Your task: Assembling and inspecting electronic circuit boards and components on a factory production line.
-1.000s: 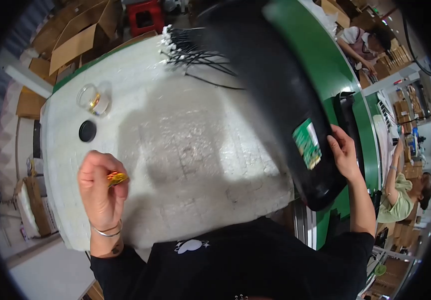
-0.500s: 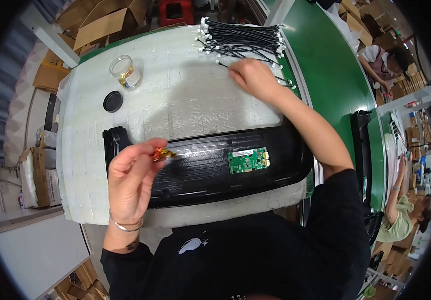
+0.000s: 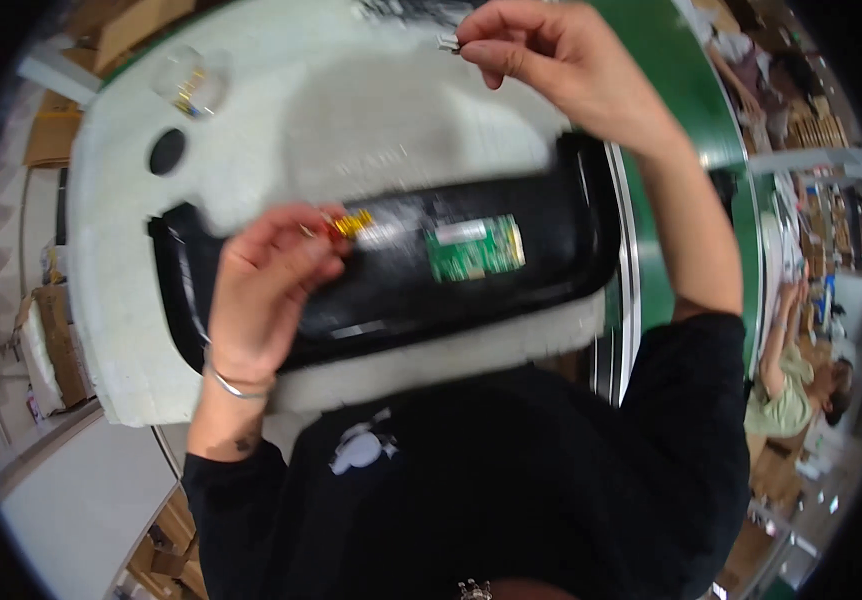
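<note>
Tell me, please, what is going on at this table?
Someone in a black shirt is working bare-handed at a white-covered table. The left hand pinches yellow-and-red pieces over a black plastic housing. The right hand pinches a small white connector beyond the housing's far edge, near blurred black cables. A green circuit board lies in the housing, untouched. Farther left are a clear jar and a round black lid.
</note>
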Demonstrator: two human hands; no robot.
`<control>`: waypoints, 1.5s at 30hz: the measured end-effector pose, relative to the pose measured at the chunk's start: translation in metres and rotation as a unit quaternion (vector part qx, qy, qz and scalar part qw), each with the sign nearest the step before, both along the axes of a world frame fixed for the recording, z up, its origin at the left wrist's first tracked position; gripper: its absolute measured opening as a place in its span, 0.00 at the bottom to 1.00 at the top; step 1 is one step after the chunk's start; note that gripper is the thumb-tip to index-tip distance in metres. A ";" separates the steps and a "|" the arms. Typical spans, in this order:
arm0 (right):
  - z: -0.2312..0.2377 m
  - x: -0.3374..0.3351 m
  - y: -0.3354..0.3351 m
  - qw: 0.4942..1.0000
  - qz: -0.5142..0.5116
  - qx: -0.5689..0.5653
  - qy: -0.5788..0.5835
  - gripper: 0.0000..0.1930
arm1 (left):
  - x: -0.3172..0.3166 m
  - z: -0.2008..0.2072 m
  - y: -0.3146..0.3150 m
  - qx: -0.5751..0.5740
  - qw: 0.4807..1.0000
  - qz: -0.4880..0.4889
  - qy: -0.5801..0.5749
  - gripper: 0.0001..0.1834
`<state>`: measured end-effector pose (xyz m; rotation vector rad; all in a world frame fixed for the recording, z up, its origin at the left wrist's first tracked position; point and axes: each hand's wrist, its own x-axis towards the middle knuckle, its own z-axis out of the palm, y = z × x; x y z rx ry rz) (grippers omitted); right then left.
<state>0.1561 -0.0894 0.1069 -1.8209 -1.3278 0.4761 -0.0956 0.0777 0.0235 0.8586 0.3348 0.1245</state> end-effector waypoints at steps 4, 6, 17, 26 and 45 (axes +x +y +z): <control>-0.026 -0.025 -0.060 0.981 0.065 -0.126 -0.132 0.07 | 0.001 -0.004 -0.002 -0.001 1.000 0.015 0.009 0.12; -0.055 -0.030 -0.090 0.967 0.061 -0.105 -0.224 0.06 | 0.006 -0.009 0.003 -0.002 1.000 0.003 0.020 0.13; -0.091 -0.053 -0.129 0.942 0.052 -0.119 -0.309 0.05 | 0.059 -0.022 -0.028 0.141 0.969 -0.191 0.072 0.12; -0.104 -0.046 -0.134 0.947 0.083 -0.063 -0.305 0.06 | 0.069 -0.068 -0.046 0.228 0.957 -0.141 -0.107 0.11; -0.092 -0.039 -0.121 0.975 0.076 -0.168 -0.122 0.04 | 0.067 -0.064 -0.049 0.234 0.961 -0.118 -0.093 0.11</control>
